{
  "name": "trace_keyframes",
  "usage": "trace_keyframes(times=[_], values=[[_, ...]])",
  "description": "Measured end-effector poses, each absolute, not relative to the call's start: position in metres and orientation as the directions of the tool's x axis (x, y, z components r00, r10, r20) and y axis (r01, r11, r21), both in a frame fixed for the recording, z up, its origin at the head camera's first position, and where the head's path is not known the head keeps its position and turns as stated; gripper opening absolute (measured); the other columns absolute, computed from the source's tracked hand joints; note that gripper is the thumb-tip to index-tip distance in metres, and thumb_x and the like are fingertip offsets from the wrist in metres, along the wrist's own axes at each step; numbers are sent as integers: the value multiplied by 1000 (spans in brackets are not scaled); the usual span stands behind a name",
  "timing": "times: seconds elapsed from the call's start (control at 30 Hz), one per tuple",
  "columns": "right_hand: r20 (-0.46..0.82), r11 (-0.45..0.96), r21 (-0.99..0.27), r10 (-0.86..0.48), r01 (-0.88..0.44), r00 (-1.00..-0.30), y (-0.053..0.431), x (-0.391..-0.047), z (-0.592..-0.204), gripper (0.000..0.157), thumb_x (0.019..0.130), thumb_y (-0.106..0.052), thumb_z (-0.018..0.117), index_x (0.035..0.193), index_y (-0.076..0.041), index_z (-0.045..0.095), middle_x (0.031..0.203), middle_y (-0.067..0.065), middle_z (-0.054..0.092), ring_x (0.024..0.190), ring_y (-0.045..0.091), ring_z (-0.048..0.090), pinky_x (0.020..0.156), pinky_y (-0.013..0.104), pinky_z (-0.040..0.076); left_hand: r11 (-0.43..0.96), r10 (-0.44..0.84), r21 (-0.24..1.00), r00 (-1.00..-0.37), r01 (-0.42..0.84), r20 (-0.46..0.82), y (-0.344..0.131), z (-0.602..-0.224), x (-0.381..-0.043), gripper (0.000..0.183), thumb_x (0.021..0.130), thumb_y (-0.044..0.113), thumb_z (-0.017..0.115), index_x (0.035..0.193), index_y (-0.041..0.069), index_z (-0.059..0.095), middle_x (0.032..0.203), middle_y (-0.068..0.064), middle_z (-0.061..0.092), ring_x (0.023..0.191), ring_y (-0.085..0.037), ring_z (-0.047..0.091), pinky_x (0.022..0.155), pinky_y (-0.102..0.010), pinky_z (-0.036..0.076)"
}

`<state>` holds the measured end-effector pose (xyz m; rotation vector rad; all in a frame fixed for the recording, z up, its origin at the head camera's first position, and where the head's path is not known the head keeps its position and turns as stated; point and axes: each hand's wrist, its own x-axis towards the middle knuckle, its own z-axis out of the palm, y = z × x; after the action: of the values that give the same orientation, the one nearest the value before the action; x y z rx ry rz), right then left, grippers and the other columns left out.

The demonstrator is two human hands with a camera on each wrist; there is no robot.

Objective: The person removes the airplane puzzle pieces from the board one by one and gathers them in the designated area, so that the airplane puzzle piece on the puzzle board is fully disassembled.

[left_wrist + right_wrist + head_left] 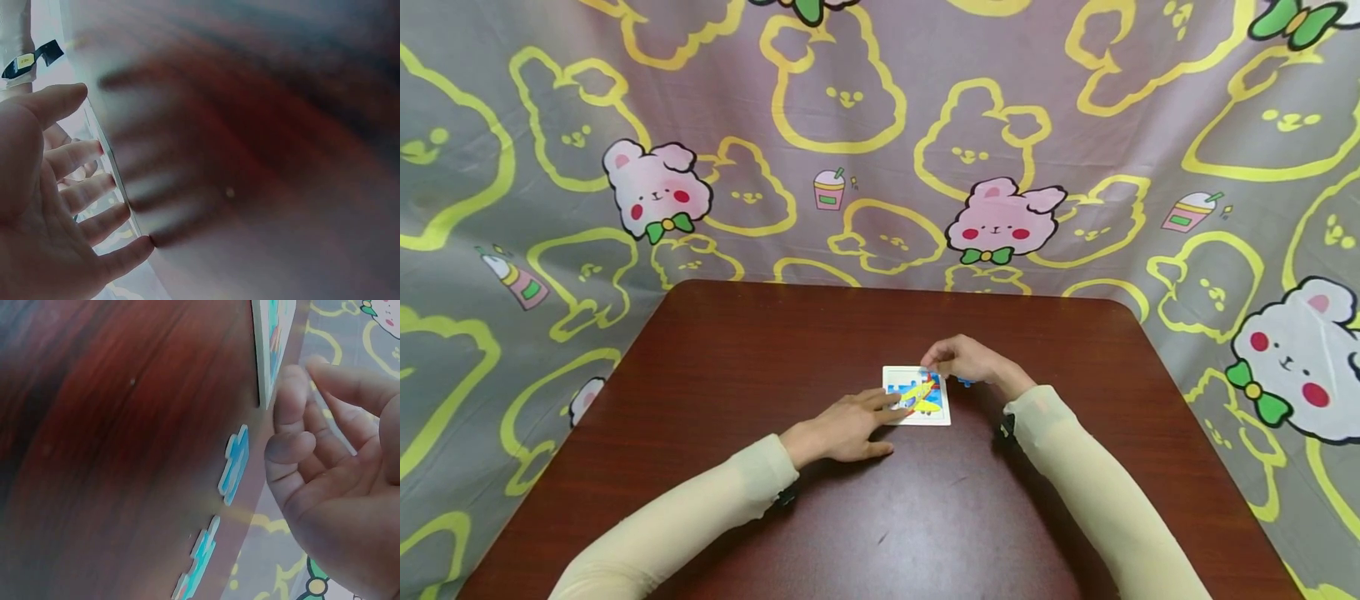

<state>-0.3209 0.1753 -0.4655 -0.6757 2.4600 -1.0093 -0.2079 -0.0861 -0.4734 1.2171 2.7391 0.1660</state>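
Note:
A small jigsaw puzzle board (937,421) with a white frame lies on the table, showing a yellow airplane on blue and some bare cream areas. My left hand (850,425) rests flat with spread fingers over its left edge. In the left wrist view, the fingertips of that left hand (69,200) touch the board's edge. My right hand (966,360) is at the board's far right corner, fingers bent and thumb near the index fingertip; whether a piece sits between them is hidden. Two loose blue puzzle pieces, one nearer (234,465) and one farther (199,562), lie beside the right hand (337,450).
The dark reddish-brown wooden table (737,333) carries the board. A grey and pink curtain (865,183) with cartoon bears hangs right behind the table and along both sides.

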Motion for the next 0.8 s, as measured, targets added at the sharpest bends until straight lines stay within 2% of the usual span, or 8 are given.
trace_keyframes(times=[0.23, 0.4, 0.63, 0.8], values=[[-201, 578, -754, -655, -312, -729, 167, -317, -466, 25, 92, 3, 56, 107, -8, 74, 104, 8, 74, 86, 15, 64, 74, 29, 54, 681, 732, 157, -672, 715, -113, -86, -473, -208, 61, 98, 46, 59, 153, 26, 42, 162, -5, 36, 150, -31, 33, 108, -57, 44], [-208, 580, -754, -657, -309, -725, 165, -317, -466, 26, 93, 5, 54, 107, -6, 73, 103, 9, 74, 85, 15, 63, 74, 28, 54, 685, 728, 157, -675, 712, -117, -86, -473, -208, 61, 98, 47, 58, 153, 27, 43, 162, -5, 36, 149, -30, 33, 107, -58, 44], [-198, 561, -768, -666, -308, -719, 166, -319, -466, 24, 94, 4, 55, 105, -6, 73, 100, 9, 72, 81, 17, 61, 74, 33, 54, 685, 728, 152, -677, 712, -110, -85, -472, -208, 61, 97, 47, 59, 153, 27, 43, 161, -5, 37, 148, -31, 34, 107, -58, 45], [-205, 554, -778, -671, -297, -713, 167, -318, -465, 22, 95, 2, 56, 106, -5, 73, 100, 8, 72, 84, 17, 62, 74, 30, 53, 682, 730, 147, -676, 716, -101, -85, -473, -208, 61, 97, 47, 59, 153, 28, 42, 160, -5, 39, 147, -31, 36, 106, -57, 45]])
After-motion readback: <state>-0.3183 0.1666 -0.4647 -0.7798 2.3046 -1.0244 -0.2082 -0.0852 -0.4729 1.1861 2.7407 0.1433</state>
